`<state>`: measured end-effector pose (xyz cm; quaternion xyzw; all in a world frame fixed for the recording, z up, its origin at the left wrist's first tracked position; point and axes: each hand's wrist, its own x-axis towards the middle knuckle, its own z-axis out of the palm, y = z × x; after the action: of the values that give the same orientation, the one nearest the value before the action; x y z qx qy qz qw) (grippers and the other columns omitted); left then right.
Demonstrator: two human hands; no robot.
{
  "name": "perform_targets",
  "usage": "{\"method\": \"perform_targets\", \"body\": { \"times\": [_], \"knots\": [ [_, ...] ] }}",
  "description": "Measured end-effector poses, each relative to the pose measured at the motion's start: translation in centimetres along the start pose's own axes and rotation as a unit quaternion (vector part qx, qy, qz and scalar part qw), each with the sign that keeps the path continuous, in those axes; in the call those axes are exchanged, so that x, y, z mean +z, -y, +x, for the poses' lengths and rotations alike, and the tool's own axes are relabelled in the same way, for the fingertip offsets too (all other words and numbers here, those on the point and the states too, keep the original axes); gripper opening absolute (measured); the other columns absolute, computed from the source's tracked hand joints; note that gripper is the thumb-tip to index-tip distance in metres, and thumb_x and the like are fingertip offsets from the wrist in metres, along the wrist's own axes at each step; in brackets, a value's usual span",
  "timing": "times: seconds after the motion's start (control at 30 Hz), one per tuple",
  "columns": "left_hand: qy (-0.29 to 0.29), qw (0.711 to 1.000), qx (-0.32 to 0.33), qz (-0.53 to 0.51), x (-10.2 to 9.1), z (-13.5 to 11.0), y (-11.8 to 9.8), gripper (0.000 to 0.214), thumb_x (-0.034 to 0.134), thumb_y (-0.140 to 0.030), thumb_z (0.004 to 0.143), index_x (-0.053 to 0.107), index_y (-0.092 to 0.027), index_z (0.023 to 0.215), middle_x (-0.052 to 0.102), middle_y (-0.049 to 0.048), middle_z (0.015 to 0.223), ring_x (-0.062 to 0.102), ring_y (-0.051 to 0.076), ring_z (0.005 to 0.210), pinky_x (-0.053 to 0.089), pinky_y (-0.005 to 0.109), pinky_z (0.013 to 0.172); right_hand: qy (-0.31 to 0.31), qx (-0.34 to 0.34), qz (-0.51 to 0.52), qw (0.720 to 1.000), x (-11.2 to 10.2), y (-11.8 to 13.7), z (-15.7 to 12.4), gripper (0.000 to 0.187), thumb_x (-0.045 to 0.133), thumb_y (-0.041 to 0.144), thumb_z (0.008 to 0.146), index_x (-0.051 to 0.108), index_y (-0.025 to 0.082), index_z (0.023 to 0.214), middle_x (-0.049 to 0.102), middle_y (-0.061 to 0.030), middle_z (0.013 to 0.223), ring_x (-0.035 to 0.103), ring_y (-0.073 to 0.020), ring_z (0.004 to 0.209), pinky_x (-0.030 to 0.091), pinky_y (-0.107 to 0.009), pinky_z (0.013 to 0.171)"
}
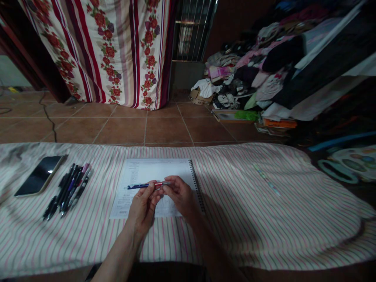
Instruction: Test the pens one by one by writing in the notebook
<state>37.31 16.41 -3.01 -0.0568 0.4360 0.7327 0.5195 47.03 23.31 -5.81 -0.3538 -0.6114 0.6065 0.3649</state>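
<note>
Above a spiral notebook (158,168) with printed text on its page, both hands hold one blue and red pen (138,186) roughly level. My left hand (143,203) pinches it near the middle, thumb on top. At the pen's right end, the fingers of my right hand (179,194) are closed around the tip. The wire binding runs down the notebook's right side. Left of the notebook lies a bunch of several pens (70,188), mostly dark. Part of the page is hidden under my hands.
A dark-screened phone (39,176) lies at the far left of the striped cloth (235,219). On its right part rests a thin patterned strip (267,179). Beyond are a tiled floor (161,127), a floral curtain (126,55) and a clothes heap (249,70).
</note>
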Motion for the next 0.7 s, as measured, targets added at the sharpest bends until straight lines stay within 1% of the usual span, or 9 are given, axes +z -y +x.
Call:
{"method": "perform_targets", "body": {
  "times": [0.17,0.3,0.43,0.6,0.7],
  "knots": [
    [0.009,1.0,0.002,-0.011,0.04,0.03,-0.03,0.013,0.049,-0.005,0.084,0.061,-0.007,0.079,0.068,0.0092,0.068,0.065,0.011,0.055,0.054,0.018,0.053,0.01,-0.011,-0.017,1.0,-0.03,0.1,-0.14,0.02,0.059,0.028,0.074,0.057,0.019,0.091,0.068,-0.0031,0.076,0.067,-0.0168,0.07,0.055,-0.031,0.069],
    [0.024,1.0,0.004,-0.007,-0.09,0.03,0.08,0.012,0.05,-0.006,0.084,0.061,-0.007,0.079,0.069,0.0098,0.069,0.065,0.012,0.055,0.055,0.019,0.053,0.003,-0.012,-0.041,0.999,-0.03,0.39,-0.15,0.018,0.058,0.029,0.074,0.058,0.018,0.089,0.067,-0.0027,0.072,0.066,-0.0166,0.066,0.055,-0.03,0.066],
    [0.015,1.0,-0.002,0.005,-0.11,0.0,0.13,0.011,0.05,-0.006,0.084,0.061,-0.007,0.08,0.069,0.0099,0.069,0.065,0.012,0.054,0.053,0.017,0.05,-0.006,-0.015,-0.06,0.998,-0.02,0.44,-0.04,0.017,0.058,0.031,0.074,0.06,0.018,0.085,0.067,-0.0023,0.07,0.065,-0.0159,0.063,0.053,-0.028,0.061],
    [0.021,1.0,0.004,0.0,-0.14,-0.05,0.17,0.011,0.049,-0.004,0.084,0.06,-0.007,0.081,0.069,0.0106,0.069,0.065,0.012,0.054,0.055,0.02,0.055,-0.013,-0.024,-0.076,0.997,-0.12,0.23,-0.09,0.02,0.058,0.033,0.075,0.061,0.017,0.085,0.067,-0.0022,0.069,0.065,-0.0156,0.061,0.053,-0.026,0.059],
    [0.01,1.0,0.0,-0.003,-0.14,0.0,0.16,0.012,0.049,-0.004,0.084,0.06,-0.007,0.08,0.069,0.0094,0.068,0.065,0.012,0.053,0.055,0.019,0.054,-0.013,-0.022,-0.088,0.996,-0.17,0.17,-0.16,0.02,0.058,0.034,0.075,0.062,0.018,0.086,0.068,-0.0022,0.071,0.066,-0.0158,0.063,0.053,-0.026,0.059]
  ]
}}
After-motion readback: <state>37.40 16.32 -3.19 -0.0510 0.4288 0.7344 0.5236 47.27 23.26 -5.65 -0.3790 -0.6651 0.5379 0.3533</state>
